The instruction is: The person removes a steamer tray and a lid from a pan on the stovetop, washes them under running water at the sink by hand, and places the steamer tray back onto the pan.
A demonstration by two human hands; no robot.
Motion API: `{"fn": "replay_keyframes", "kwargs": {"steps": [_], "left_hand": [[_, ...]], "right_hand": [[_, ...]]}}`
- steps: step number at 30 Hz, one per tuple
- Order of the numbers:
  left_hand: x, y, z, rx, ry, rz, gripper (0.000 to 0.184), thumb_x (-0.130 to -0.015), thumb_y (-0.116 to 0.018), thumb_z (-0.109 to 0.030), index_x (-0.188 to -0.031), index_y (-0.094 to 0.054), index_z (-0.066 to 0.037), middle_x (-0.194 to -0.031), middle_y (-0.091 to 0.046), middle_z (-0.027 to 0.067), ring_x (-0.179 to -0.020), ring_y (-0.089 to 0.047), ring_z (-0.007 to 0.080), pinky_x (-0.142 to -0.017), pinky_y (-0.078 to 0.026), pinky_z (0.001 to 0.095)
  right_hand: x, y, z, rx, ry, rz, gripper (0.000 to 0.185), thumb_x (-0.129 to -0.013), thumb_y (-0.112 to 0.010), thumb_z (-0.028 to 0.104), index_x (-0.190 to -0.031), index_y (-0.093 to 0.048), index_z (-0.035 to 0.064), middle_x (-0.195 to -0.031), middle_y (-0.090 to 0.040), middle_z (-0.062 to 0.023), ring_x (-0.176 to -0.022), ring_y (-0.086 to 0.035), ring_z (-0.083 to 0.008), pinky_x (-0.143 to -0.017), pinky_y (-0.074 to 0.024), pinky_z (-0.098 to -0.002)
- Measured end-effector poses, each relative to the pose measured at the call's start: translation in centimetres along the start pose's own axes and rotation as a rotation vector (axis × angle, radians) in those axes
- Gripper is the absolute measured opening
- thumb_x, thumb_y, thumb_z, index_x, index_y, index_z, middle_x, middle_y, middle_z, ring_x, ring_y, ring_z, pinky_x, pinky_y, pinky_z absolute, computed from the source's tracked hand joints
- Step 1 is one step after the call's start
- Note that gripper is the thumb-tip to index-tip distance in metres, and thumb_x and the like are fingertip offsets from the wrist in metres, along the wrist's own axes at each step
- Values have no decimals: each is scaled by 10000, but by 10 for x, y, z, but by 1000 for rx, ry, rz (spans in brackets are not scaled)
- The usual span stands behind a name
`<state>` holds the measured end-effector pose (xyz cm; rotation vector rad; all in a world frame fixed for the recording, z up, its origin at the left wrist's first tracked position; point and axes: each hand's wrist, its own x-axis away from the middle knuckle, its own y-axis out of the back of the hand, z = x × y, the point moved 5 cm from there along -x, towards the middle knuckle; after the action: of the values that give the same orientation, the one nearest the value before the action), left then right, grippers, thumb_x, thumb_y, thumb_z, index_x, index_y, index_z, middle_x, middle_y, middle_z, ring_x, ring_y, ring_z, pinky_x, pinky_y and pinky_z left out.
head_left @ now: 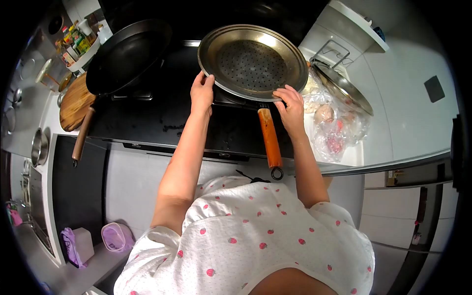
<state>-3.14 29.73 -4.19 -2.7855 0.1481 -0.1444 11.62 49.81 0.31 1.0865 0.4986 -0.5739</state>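
Note:
A round metal steamer tray [253,64] with a perforated dark middle is at the top centre, over a pan whose orange wooden handle [269,137] points toward me. The tray hides the rest of that pan. My left hand [202,92] grips the tray's near-left rim between thumb and fingers. At the near-right rim, just beside the handle, my right hand [291,101] pinches the edge. Whether the tray rests on the pan or is slightly raised I cannot tell.
A black wok [128,59] with a brown handle sits on the stove [162,118] at left, by a wooden board [76,105] and sauce bottles [78,42]. On the right counter are plastic bags of food [334,128] and a lid [344,88]. Two bins [117,237] stand low left.

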Motion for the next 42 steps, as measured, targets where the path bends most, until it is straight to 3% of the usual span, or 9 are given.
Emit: {"fn": "replay_keyframes", "kwargs": {"steps": [2,20,26,29,34,35,39,41,42], "left_hand": [[-2,-1,2,-84,15,48,401,-820,-549,-195,-1200,-469,-91,-991,-556,13,-879,-492,119,-732,-357,279],[4,-7,11,-54,-129,-53,373,-794,-542,-100,-1163,-508,-66,-846,-569,10,-713,-484,73,-600,-370,205],[15,-8,18,-57,-74,-71,400,-817,-570,-191,-1187,-481,-71,-880,-558,-3,-735,-474,77,-620,-378,217],[27,-8,22,-66,-28,-31,400,-818,-577,-241,-1175,-489,-85,-845,-544,-20,-741,-462,68,-641,-379,221],[53,-13,37,-196,284,181,482,-848,-445,-497,-1040,-562,-72,-843,-595,5,-791,-533,86,-750,-402,272],[62,-15,36,-191,297,182,482,-848,-445,-497,-1040,-562,-72,-843,-595,5,-791,-533,86,-750,-402,272],[100,-56,43,-261,387,603,473,-844,-473,-483,-972,-577,-39,-868,-570,34,-798,-525,108,-754,-408,252],[108,-69,55,-98,383,647,403,-856,-493,-423,-980,-548,-44,-860,-552,29,-794,-515,110,-750,-410,250],[108,-72,63,-99,375,646,361,-866,-499,-371,-1010,-504,-40,-875,-564,57,-798,-528,126,-747,-425,256]], "right_hand": [[-1,1,0,-50,14,20,208,-680,-615,50,-887,-621,36,-967,-587,-90,-1061,-475,-287,-922,-325,-404],[1,0,-3,-82,1,61,228,-707,-588,55,-933,-615,36,-1048,-563,-98,-1131,-419,-294,-957,-303,-401],[0,2,2,-19,-14,63,238,-707,-571,45,-941,-614,43,-1071,-556,-92,-1138,-415,-298,-959,-301,-401],[7,11,6,-61,-30,-110,282,-713,-545,21,-993,-577,39,-1104,-528,-120,-1093,-444,-310,-926,-334,-398],[33,33,15,-145,-349,-145,190,-752,-580,89,-925,-531,30,-948,-540,-103,-773,-534,-220,-668,-451,-305],[40,34,16,-111,-373,-103,185,-760,-598,120,-904,-532,26,-899,-560,-92,-737,-543,-202,-644,-455,-296],[73,2,21,-731,-897,477,359,-828,-560,368,-881,-548,14,-663,-568,-61,-534,-533,-114,-490,-453,-234],[85,-10,37,-1190,-1077,470,348,-840,-535,357,-921,-516,19,-654,-561,-58,-501,-535,-126,-440,-449,-235],[86,-9,44,-1177,-1075,478,348,-840,-535,357,-921,-516,19,-654,-561,-58,-501,-535,-126,-440,-449,-235]]}}
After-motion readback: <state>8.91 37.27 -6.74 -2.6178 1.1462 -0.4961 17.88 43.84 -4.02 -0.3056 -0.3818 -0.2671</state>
